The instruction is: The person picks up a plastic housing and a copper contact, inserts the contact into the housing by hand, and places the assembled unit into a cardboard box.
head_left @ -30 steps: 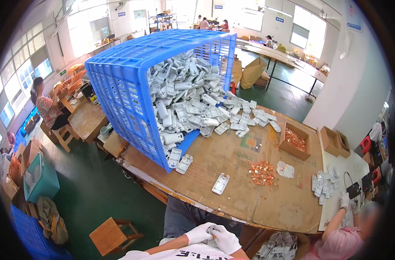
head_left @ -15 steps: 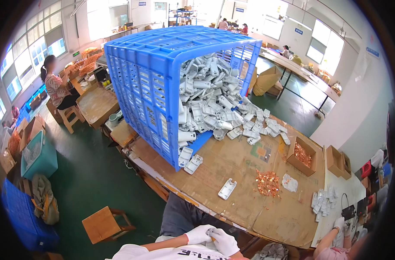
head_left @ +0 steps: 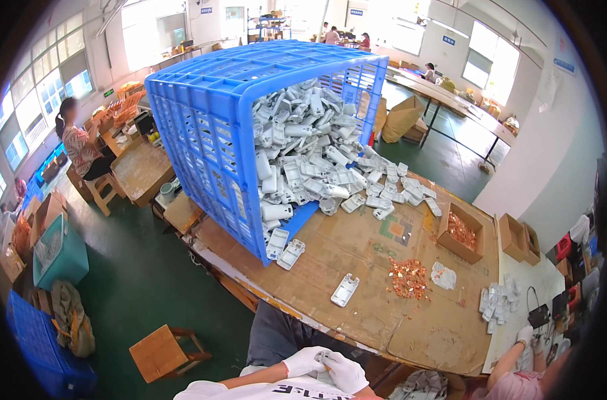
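Close to my body, in front of the table edge, my left hand (head_left: 305, 361) and my right hand (head_left: 346, 373) meet, both in white gloves. Their fingers are closed around a small greyish piece (head_left: 322, 357), too covered to name. A single white plastic housing (head_left: 345, 290) lies on the cardboard-covered table (head_left: 303, 287) ahead of my hands. Beyond it a big blue crate (head_left: 203, 147) rests on its side, with a heap of white plastic housings (head_left: 303, 160) spilling from its mouth. To the right is a pile of small copper-coloured parts (head_left: 410, 278).
A cardboard box (head_left: 461, 235) of copper-coloured parts stands at the table's right, near a clear plastic bag (head_left: 443, 275). White parts (head_left: 498, 303) are stacked by a co-worker's gloved hands (head_left: 527, 338). A wooden stool (head_left: 163, 353) stands on the floor at left; another person (head_left: 83, 143) sits farther back.
The whole view has shifted slightly, moving the crate and table a little left in the picture. My hands stay together at the same place, holding the small piece.
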Tool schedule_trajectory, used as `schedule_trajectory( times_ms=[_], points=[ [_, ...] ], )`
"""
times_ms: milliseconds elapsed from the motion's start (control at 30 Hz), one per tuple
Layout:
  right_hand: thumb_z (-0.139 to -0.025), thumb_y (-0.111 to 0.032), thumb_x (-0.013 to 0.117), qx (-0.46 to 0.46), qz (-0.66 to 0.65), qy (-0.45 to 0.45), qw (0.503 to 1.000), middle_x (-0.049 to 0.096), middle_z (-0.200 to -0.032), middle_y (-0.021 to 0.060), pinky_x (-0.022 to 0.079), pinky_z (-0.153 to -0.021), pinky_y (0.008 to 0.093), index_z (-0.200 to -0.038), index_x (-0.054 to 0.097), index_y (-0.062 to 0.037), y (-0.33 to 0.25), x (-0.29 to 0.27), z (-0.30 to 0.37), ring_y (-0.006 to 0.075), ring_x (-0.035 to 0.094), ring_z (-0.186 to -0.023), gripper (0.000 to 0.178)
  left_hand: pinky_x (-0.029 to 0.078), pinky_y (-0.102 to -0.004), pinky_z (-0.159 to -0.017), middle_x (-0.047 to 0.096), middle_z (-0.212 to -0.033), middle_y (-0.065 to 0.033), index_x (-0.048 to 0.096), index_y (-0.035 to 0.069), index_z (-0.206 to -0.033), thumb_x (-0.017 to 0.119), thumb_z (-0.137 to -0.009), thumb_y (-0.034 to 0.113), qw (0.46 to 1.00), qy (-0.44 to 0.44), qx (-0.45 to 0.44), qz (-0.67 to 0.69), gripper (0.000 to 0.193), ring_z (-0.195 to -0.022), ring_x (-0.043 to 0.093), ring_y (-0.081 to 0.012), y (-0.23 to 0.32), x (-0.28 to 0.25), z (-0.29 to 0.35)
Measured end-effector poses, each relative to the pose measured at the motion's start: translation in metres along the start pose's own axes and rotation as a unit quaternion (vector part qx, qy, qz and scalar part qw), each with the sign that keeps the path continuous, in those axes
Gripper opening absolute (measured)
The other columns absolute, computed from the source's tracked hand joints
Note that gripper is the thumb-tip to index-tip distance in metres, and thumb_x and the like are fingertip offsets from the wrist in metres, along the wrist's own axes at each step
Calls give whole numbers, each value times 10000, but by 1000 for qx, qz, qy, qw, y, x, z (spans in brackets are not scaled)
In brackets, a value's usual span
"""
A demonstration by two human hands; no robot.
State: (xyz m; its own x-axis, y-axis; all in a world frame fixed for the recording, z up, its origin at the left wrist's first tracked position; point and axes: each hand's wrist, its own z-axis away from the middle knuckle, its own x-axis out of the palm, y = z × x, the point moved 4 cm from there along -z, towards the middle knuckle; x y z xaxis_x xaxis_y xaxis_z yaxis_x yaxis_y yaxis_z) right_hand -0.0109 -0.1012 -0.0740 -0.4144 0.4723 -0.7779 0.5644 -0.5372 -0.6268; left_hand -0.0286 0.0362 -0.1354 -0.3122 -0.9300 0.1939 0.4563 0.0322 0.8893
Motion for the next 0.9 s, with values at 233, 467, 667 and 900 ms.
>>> schedule_trajectory(
  times_ms=[233, 467, 667, 900],
  points=[
    [-869, -125, 603, 10, 5, -8, 1000, 639, -1048, 43, 546, -720, 352, -1107, 690, -161, 0, 0, 0, 266, 668, -853, 256, 497, -265, -825, 654, -1020, -49, 574, -9, -1204, 634, -738, 26, 1000, 10, -6, 12, 470, -924, 602, -120, 5, -1, 5],
    [-885, -153, 605, 24, -36, -32, 999, 647, -1084, 35, 550, -746, 332, -1102, 695, -159, 5, 4, 0, 255, 673, -869, 234, 491, -267, -844, 662, -1008, -71, 592, -11, -1165, 640, -728, 38, 1000, 11, -7, -10, 443, -923, 616, -139, -2, 1, 5],
    [-804, -76, 588, -6, 12, 39, 999, 629, -1062, 31, 546, -725, 345, -1031, 674, -142, -4, -10, 1, 233, 667, -860, 252, 490, -299, -881, 659, -1044, -105, 582, -8, -1177, 603, -734, 37, 995, 35, 40, -88, 446, -974, 627, -178, 18, 2, 2],
    [-717, -138, 722, -2, 48, 179, 983, 625, -1147, 111, 530, -752, 393, -1148, 622, -90, -24, -44, -10, 304, 635, -894, 446, 503, -304, -896, 655, -1120, -125, 535, 35, -1260, 604, -872, 102, 966, 208, 74, -137, 400, -1027, 639, -192, 67, -7, -5]
  ],
)
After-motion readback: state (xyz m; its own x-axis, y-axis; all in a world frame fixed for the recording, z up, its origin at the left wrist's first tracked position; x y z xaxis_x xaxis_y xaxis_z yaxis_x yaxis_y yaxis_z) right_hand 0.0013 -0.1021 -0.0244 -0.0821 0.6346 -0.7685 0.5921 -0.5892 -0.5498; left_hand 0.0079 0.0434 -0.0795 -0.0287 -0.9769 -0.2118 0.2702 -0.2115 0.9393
